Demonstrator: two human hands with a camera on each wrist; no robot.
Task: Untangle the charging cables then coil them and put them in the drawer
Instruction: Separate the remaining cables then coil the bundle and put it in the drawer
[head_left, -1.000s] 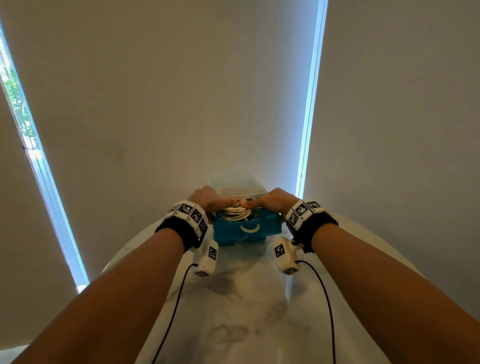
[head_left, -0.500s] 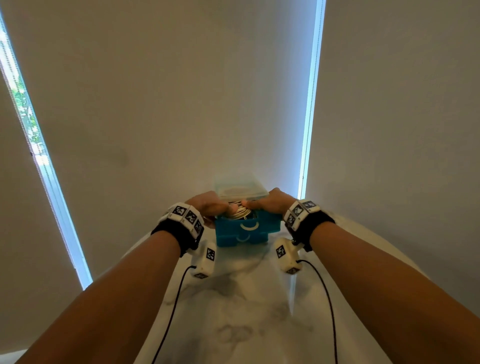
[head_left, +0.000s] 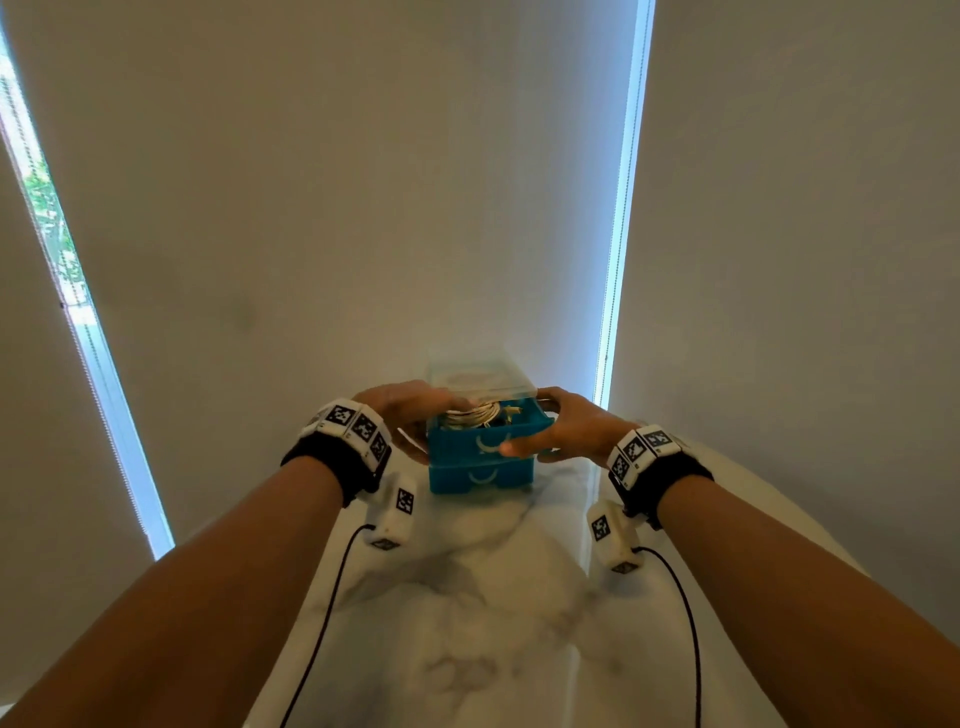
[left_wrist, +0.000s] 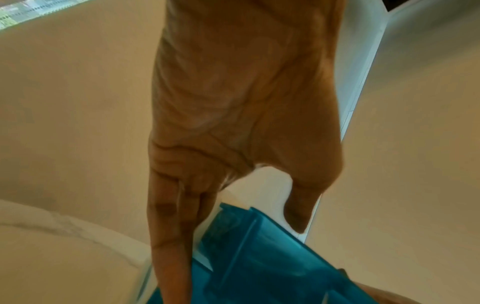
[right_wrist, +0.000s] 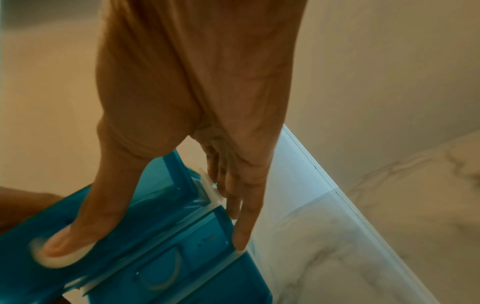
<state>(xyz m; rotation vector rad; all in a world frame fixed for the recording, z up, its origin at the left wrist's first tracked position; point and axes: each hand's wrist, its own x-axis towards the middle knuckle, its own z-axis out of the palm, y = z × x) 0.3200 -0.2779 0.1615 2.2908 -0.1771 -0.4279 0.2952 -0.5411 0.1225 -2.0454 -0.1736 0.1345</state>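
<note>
A small blue drawer unit (head_left: 480, 478) with a clear top (head_left: 478, 376) stands on the white marble table (head_left: 493, 623). Its top drawer (head_left: 467, 444) is pulled out a little, and coiled white charging cables (head_left: 472, 415) lie inside. My left hand (head_left: 415, 415) is at the unit's left side, with straight fingers (left_wrist: 168, 257) along the blue wall (left_wrist: 259, 267) and the thumb (left_wrist: 298, 205) above it. My right hand (head_left: 556, 431) is at the right side. Its thumb (right_wrist: 78, 236) presses on the white handle of the drawer front (right_wrist: 155, 205), and its fingers (right_wrist: 241, 216) lie along the unit's corner.
A second, closed drawer (head_left: 483, 475) sits below the top one. Pale roller blinds hang close behind the unit, with bright window strips at left (head_left: 78, 312) and right (head_left: 623, 208). Thin black wires (head_left: 322, 623) trail from my wrist cameras over the table.
Both hands have come off the coiled cables and moved to the sides of the unit. The right thumb now sits on the drawer front.
</note>
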